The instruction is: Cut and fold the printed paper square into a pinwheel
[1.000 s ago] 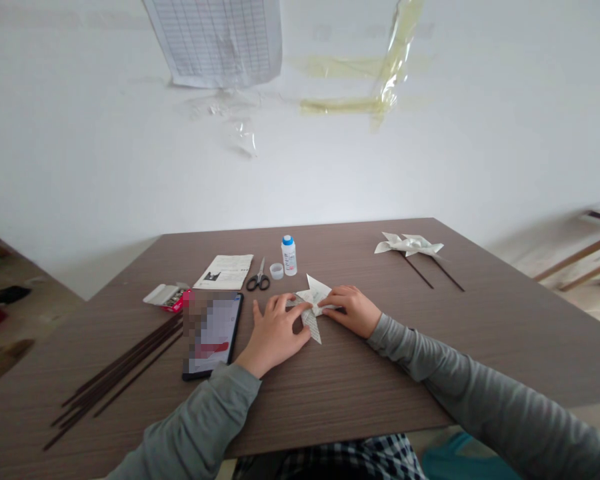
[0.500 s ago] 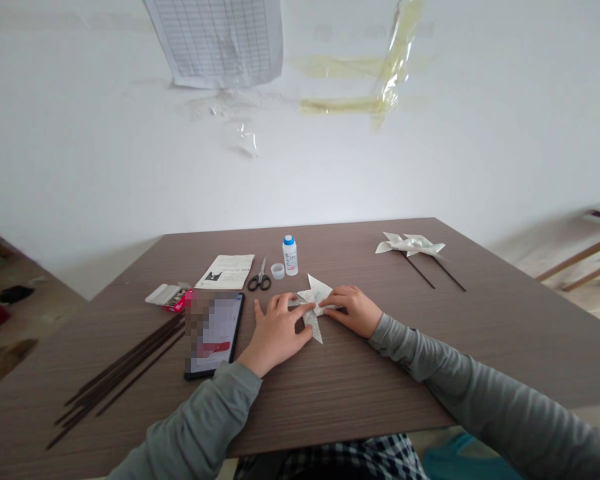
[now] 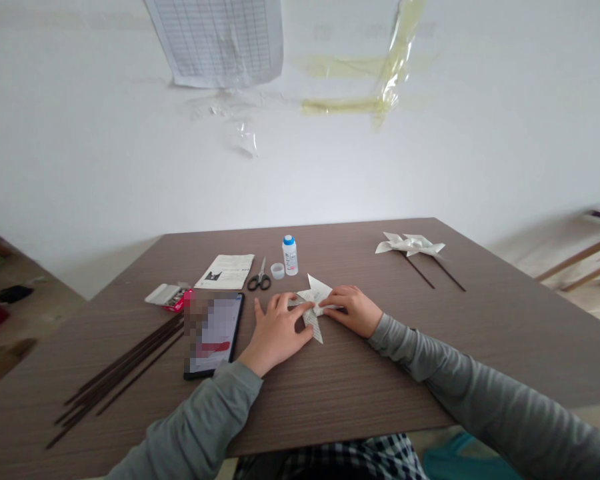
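A pinwheel folded from printed paper lies flat on the brown table, between my two hands. My left hand rests at its left side, with fingers spread and the index fingertip and thumb touching the paper. From the right, my right hand has its fingers closed on the pinwheel near the centre, thumb and index together. Its right blade is partly hidden by that hand. Behind the pinwheel stand a white glue bottle with a blue cap and a small clear cup. Black-handled scissors lie beside the cup.
Left of my hands are a phone, dark thin sticks, an opened red and white box and printed paper sheets. Two paper pinwheels on sticks lie at the back right. A white wall rises behind the table.
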`<state>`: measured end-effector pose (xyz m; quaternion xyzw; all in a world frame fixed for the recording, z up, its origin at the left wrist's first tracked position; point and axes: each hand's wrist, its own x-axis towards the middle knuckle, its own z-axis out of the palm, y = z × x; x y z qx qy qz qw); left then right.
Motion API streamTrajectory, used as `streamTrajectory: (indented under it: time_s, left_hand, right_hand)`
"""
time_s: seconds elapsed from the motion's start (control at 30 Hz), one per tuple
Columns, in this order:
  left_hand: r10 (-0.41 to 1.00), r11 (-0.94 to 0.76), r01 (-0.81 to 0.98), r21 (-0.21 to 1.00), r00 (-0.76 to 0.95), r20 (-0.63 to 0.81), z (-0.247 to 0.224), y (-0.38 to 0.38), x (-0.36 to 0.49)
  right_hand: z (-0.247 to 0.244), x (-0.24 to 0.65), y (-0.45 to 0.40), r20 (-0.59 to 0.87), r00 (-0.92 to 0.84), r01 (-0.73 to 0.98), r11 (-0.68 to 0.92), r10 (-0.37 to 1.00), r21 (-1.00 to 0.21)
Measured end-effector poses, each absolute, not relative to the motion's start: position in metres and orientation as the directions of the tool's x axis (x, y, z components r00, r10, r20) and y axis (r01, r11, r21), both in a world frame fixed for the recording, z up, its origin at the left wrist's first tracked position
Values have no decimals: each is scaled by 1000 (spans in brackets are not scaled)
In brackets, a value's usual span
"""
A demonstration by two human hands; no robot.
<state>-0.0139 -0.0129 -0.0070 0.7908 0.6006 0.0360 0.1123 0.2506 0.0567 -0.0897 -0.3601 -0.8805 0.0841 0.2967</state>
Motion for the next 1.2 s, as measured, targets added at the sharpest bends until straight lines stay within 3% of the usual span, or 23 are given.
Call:
streamTrajectory:
  time_s: [0.23, 1.2]
  left_hand:
    - [961, -261, 937, 234, 274, -25, -16, -12, -17]
    - [964, -249, 934, 257, 265, -28, -11, -13, -17]
  right_hand:
    - [-89, 250, 56, 456, -567, 591, 724, 686, -355]
    - [-91, 250, 57, 458, -561, 588, 721, 690, -366]
